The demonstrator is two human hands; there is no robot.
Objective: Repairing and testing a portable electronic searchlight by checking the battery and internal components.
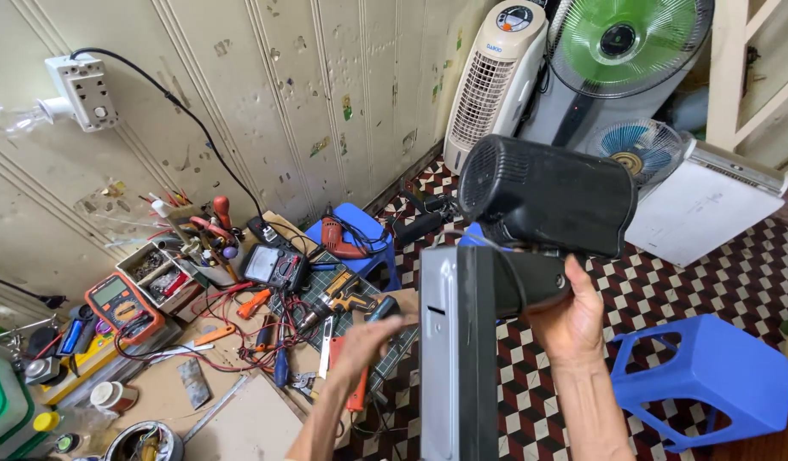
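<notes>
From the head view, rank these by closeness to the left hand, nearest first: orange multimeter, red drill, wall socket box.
From the left hand:
1. Red drill, just above it on the blue stool.
2. Orange multimeter, far left on the floor.
3. Wall socket box, upper left on the wall.

The motor housing (548,195) is black, on a grey metal column (449,358). The stool (710,376) at right is blue, as is the small stool (360,229) far off. The floor (752,273) shows red, white and dark cube-pattern tiles. The multimeter (121,306) is orange. The far fan (620,38) has green blades. The wall (266,94) is cream, chipped.
</notes>
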